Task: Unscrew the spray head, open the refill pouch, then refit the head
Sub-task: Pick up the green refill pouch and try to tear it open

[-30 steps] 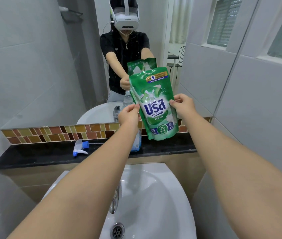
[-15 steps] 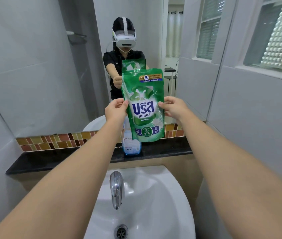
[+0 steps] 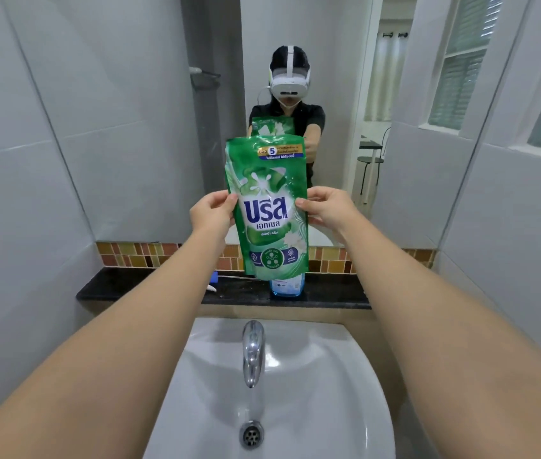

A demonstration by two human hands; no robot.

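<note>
From the head view, I see my left hand (image 3: 211, 213) and right hand (image 3: 323, 210) pinching the pouch (image 3: 267, 207) by its side edges, upright above the ledge (image 3: 150, 289), its top looking sealed. The bottle (image 3: 287, 286) stands behind it, mostly hidden. Tearing the pouch this high could slosh refill into the sink (image 3: 345, 376), or a slack grip could drop it.

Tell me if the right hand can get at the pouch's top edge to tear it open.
Probably yes. The right hand already grips the green refill pouch at mid-height, and nothing covers the top edge above it; the left hand steadies the other side.
</note>
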